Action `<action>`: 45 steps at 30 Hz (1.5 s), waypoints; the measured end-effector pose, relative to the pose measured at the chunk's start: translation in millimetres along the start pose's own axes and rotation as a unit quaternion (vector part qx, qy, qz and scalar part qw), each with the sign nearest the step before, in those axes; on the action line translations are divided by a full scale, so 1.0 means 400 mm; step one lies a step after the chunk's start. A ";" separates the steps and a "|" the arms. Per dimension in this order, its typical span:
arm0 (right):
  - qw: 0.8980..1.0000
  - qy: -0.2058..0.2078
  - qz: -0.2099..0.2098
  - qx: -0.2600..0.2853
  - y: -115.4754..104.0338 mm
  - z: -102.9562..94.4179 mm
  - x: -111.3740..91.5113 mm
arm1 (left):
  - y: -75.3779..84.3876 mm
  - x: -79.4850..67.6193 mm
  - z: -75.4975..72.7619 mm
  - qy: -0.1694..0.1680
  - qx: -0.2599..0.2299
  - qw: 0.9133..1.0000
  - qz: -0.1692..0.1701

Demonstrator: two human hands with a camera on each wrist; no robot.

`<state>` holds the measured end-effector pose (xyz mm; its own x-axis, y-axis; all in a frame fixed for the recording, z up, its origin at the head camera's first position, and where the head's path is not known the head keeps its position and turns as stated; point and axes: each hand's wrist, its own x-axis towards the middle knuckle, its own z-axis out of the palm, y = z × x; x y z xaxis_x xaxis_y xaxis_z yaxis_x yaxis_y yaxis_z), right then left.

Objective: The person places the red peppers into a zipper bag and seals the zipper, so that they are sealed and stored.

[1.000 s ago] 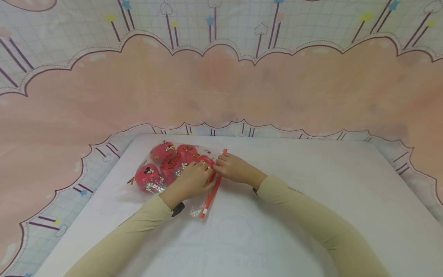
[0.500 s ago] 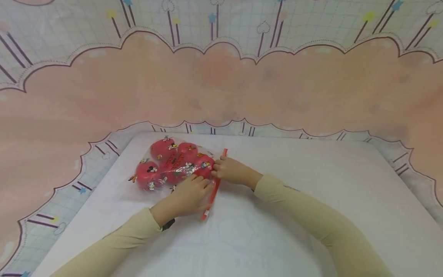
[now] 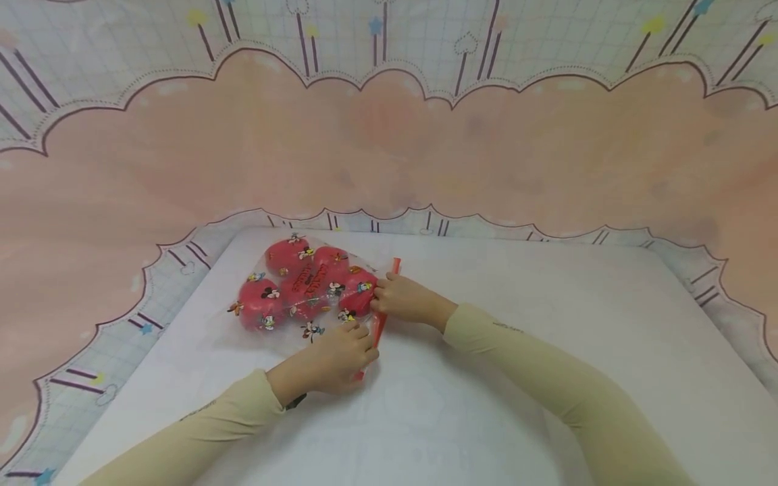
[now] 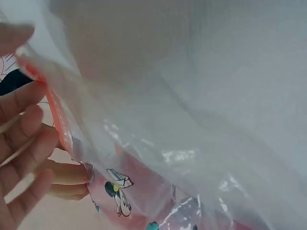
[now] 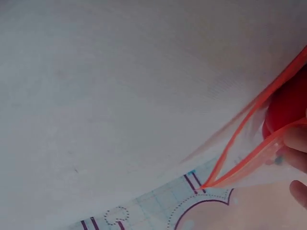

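Observation:
A clear zip-lock bag (image 3: pixel 313 331) printed with cartoon figures lies at the left of the white table in the head view. Inside it are several red rounded things (image 3: pixel 260 305), whose kind the plastic obscures. My left hand (image 3: pixel 340 358) pinches the near end of the bag's red zip strip (image 3: pixel 379 327) between thumb and forefinger; its other fingers (image 4: pixel 29 158) are spread in the left wrist view. Farther up the strip, my right hand (image 3: pixel 408 300) grips the bag's edge. The right wrist view has the red-edged mouth (image 5: pixel 240 167) parted, with red showing inside.
The white tabletop (image 3: pixel 547 324) extends to the right of the bag and toward me. A patterned peach cloth (image 3: pixel 462 162) hangs behind the table and along its sides.
My left hand has slid from beside the right hand toward the strip's near end, uncovering more of the bag. The right hand has shifted slightly down and left, still at the strip.

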<state>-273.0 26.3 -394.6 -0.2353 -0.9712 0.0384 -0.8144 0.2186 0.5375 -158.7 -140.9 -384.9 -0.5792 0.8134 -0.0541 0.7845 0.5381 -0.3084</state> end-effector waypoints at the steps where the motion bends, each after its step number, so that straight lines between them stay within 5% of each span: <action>1: 1.000 0.002 0.003 0.004 0.001 0.000 -0.002 | 0.001 0.000 0.000 0.000 0.006 1.000 0.006; 7: 0.999 0.017 0.020 0.038 0.005 0.003 -0.018 | -0.005 -0.012 0.001 0.031 0.030 0.999 0.025; 14: 0.995 0.084 -0.006 0.047 -0.001 -0.017 -0.036 | -0.025 -0.032 0.008 0.162 0.096 0.980 0.058; 17: 0.993 0.103 -0.028 0.049 -0.007 -0.026 -0.039 | -0.032 -0.040 0.007 0.190 0.111 0.973 0.065; 25: 0.995 0.060 -0.065 0.054 -0.021 -0.021 -0.038 | -0.054 -0.048 0.003 0.258 0.147 0.954 0.048; 30: 0.993 0.047 -0.053 0.093 -0.028 -0.018 -0.035 | -0.064 -0.054 0.007 0.277 0.130 0.951 0.033; 36: 0.981 0.094 -0.062 0.158 -0.044 -0.040 -0.029 | -0.070 -0.061 0.012 0.288 0.115 0.950 0.043; 45: 0.975 0.189 -0.081 0.089 -0.075 -0.069 -0.015 | -0.078 -0.070 0.018 0.320 0.121 0.936 0.081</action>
<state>-232.7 22.8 -387.6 0.0884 -0.9527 0.2907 -0.9114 0.0404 0.4095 -168.6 -181.9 -380.6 -0.1450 0.8871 0.4382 0.7318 0.3943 -0.5559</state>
